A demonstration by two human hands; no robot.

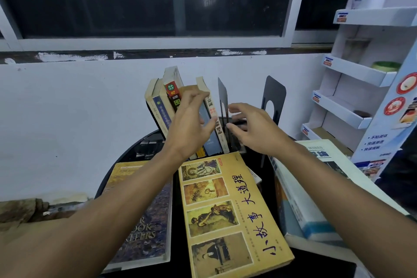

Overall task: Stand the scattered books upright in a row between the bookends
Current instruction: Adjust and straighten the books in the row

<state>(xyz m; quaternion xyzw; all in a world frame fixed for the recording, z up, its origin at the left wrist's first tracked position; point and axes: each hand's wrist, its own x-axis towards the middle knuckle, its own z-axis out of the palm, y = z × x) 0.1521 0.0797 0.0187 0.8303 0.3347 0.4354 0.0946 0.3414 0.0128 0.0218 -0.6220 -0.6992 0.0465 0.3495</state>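
Head view: we see the left hand [191, 124] gripping the leaning books [161, 106] at the back of the tabletop [180, 250], fingers curled over their fronts and thumb on the rightmost spine. The right hand [252, 128] is spread and holds nothing, just beside the near bookend [223, 97]; we cannot tell if they touch. A far bookend [274, 99] stands further right. Nearer us lie a dark book [144, 228], yellow book [234, 221] and white book [293, 198].
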